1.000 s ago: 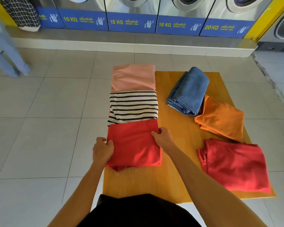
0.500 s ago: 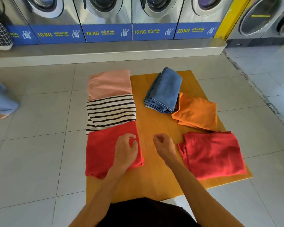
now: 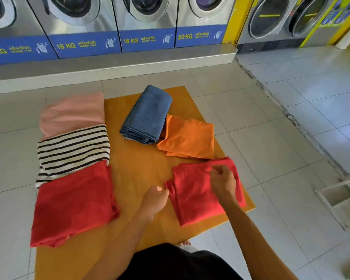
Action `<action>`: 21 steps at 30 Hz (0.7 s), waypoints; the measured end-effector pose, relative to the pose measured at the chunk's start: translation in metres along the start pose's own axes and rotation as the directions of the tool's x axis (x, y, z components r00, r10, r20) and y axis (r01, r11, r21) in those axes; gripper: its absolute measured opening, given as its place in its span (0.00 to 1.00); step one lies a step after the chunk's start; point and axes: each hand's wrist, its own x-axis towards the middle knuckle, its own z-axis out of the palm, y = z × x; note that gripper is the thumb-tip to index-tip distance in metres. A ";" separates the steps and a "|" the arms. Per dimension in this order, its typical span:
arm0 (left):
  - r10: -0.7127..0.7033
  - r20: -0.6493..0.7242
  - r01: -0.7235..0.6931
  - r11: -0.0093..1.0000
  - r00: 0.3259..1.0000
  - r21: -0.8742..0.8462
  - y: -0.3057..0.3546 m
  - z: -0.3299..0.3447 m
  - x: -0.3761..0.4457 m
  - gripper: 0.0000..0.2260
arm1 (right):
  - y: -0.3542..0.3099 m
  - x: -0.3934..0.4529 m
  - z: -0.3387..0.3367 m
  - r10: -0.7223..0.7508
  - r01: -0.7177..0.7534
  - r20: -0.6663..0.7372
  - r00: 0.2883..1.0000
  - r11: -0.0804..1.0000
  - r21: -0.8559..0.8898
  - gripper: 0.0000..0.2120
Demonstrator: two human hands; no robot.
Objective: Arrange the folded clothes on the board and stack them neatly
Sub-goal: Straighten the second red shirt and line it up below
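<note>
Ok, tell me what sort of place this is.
Most likely a self-service laundromat: a row of front-loading washing machines with blue capacity labels reading 15 KG and 20 KG, and folded clothes on a wooden board.

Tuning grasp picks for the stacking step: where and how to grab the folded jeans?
Grip the jeans across the two long sides near mid-length, one hand each side, coming from above. The bundle is thick and long, and lies diagonally on the board. Its layered open end faces the person and would likely splay if pinched. Its right side touches the orange shirt, so slide in carefully there.
</note>
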 end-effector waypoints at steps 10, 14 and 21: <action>-0.085 -0.073 0.074 0.987 0.994 -0.140 0.033 0.063 0.012 0.24 | 0.055 0.055 -0.060 0.316 -0.316 0.246 0.916 0.948 -0.039 0.29; -0.126 -0.051 0.103 0.940 0.991 -0.325 0.017 0.069 0.016 0.36 | 0.053 0.054 -0.055 0.341 -0.456 0.497 0.798 0.881 0.128 0.20; -0.211 -0.042 0.137 0.762 0.977 -0.633 -0.032 0.026 -0.034 0.31 | 0.036 0.024 -0.019 0.287 -0.490 0.710 0.644 0.866 0.095 0.12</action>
